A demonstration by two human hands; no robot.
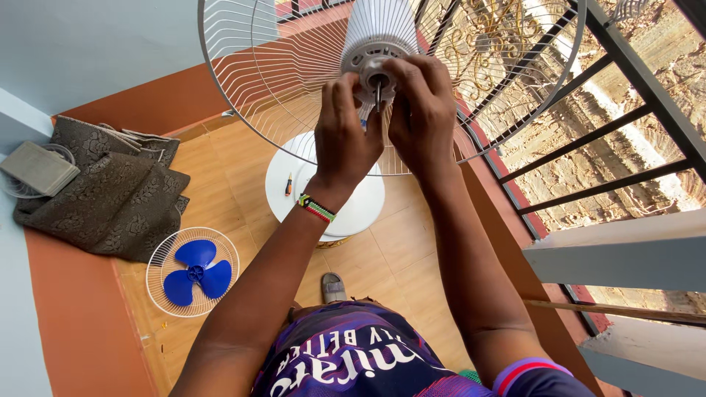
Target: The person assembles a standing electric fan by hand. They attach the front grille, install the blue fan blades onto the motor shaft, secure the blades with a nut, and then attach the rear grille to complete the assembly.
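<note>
A pedestal fan stands in front of me with its blade and front cover off. Its rear wire guard point(250, 73) rings the white motor housing point(379, 29), and the metal shaft point(379, 92) sticks out toward me. My left hand point(346, 140) and my right hand point(419, 103) both close around the hub at the shaft, fingers pinching there. What they pinch is hidden by the fingers. A beaded band sits on my left wrist. Below, the fan's round white base point(360, 209) rests on the tiled floor.
The blue fan blade point(195, 273) lies inside the front wire guard point(163, 294) on the floor at left. A dark patterned cloth point(110, 191) is piled by the wall. A small screwdriver point(289, 184) rests on the base. A metal railing point(588, 132) runs along the right.
</note>
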